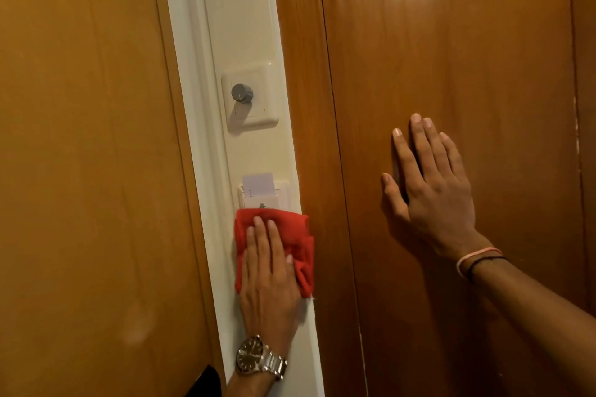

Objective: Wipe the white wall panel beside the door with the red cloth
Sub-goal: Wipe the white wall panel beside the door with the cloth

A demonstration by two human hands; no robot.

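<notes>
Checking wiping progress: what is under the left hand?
The red cloth, pressed flat by the left hand against the white wall panel, just below the card holder. The panel behind the cloth is hidden.

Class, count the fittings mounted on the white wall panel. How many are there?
2: a dimmer knob plate higher on the white wall panel, and a key-card holder below it, just above the red cloth.

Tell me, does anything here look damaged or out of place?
Only minor wear: pale scuffs where the finish has chipped along the wooden door's right edge. The key card sits straight in its holder, and the dimmer knob looks intact.
</notes>
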